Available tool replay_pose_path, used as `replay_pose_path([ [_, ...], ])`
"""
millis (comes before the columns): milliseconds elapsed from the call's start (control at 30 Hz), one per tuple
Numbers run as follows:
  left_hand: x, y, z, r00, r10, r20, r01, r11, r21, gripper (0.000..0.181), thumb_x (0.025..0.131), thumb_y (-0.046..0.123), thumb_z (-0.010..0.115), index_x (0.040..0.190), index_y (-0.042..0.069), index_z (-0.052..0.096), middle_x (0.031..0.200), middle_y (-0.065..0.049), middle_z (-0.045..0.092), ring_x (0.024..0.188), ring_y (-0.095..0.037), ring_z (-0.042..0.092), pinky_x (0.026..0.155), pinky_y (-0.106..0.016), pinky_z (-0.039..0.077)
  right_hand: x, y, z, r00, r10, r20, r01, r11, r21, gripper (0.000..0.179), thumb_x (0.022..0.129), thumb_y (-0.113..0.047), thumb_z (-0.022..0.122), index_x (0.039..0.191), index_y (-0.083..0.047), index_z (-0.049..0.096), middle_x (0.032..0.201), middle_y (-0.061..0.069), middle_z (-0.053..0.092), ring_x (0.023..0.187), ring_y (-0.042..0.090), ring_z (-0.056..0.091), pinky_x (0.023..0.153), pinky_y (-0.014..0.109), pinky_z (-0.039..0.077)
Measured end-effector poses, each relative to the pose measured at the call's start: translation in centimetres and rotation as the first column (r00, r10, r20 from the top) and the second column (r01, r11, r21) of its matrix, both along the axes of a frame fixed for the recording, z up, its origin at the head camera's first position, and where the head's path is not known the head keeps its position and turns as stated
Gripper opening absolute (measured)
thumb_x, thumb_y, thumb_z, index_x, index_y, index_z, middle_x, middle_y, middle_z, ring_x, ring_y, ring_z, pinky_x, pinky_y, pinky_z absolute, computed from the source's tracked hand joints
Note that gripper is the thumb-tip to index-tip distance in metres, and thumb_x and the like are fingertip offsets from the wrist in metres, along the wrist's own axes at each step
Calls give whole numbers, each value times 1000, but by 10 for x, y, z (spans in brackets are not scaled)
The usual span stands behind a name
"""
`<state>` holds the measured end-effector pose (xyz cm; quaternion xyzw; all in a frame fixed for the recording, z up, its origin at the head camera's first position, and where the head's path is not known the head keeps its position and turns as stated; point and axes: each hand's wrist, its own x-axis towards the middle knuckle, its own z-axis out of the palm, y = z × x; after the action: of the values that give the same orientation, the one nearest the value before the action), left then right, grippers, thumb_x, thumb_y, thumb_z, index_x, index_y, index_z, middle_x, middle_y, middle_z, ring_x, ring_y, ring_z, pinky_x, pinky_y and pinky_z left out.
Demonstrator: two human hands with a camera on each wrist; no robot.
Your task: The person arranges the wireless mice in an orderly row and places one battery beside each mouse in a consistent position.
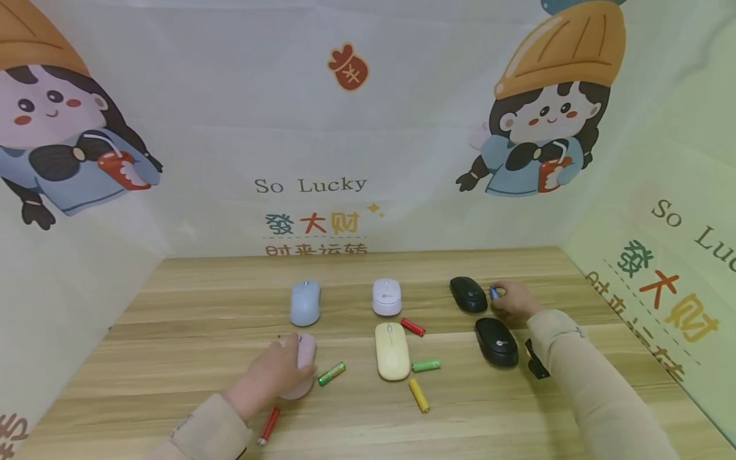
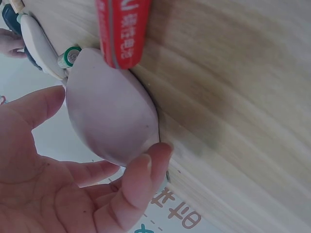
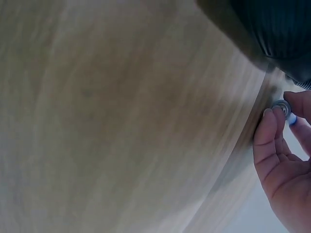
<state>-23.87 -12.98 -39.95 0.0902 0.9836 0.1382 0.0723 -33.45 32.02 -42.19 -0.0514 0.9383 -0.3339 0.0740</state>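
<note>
My left hand (image 1: 275, 370) holds a pink computer mouse (image 1: 307, 354) on the table, thumb on one side and curled fingers on the other. In the left wrist view the mouse's smooth rounded shell (image 2: 109, 107) shows between them. A red battery (image 1: 269, 426) lies just below this hand, and a green battery (image 1: 331, 374) is to the right of the mouse. At the back right, my right hand (image 1: 512, 299) pinches a blue battery (image 1: 494, 292) between thumb and fingers, its round metal end (image 3: 282, 108) visible in the right wrist view. Two black mice (image 1: 468, 294) sit beside it.
A blue mouse (image 1: 305, 303), a white mouse (image 1: 387, 297) and a yellow mouse (image 1: 393, 351) stand on the wooden table (image 1: 201, 306). Near the yellow one lie a red battery (image 1: 413, 327), a light green battery (image 1: 426, 365) and a yellow battery (image 1: 419, 395). A printed cloth (image 1: 402, 140) encloses the table.
</note>
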Motion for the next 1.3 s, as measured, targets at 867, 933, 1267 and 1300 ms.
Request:
replay_pose_path([
  [867, 1, 3, -2, 1000, 16, -11, -16, 999, -27, 71, 82, 34, 64, 129, -12, 38, 112, -38, 50, 98, -47, 54, 75, -53, 48, -81, 71, -116, 990, 52, -134, -43, 997, 64, 57, 80, -25, 56, 132, -6, 43, 85, 15, 58, 47, 12, 54, 40, 25, 46],
  [933, 1, 3, -3, 1000, 20, -14, -21, 999, -27, 72, 82, 35, 63, 129, -12, 38, 113, -39, 49, 99, -48, 53, 75, -53, 48, -81, 69, -112, 993, 36, -117, -24, 995, 100, 60, 79, -25, 55, 132, 0, 40, 89, 21, 58, 50, 17, 56, 43, 28, 48],
  [1267, -1, 2, -3, 998, 37, -50, -38, 999, -23, 74, 81, 42, 62, 128, -11, 40, 109, -36, 52, 95, -45, 55, 69, -52, 49, 12, -9, 32, 992, -71, -101, 85, 986, 140, 54, 87, -10, 44, 128, 20, 26, 86, 28, 54, 50, 15, 47, 51, 28, 43],
  [1300, -1, 2, -3, 998, 37, -49, -38, 999, -26, 74, 81, 42, 62, 128, -11, 40, 110, -36, 52, 95, -45, 55, 70, -52, 49, 13, -12, 38, 989, -76, -125, 91, 988, 124, 53, 86, -8, 43, 129, 20, 27, 84, 25, 54, 48, 12, 41, 48, 26, 39],
])
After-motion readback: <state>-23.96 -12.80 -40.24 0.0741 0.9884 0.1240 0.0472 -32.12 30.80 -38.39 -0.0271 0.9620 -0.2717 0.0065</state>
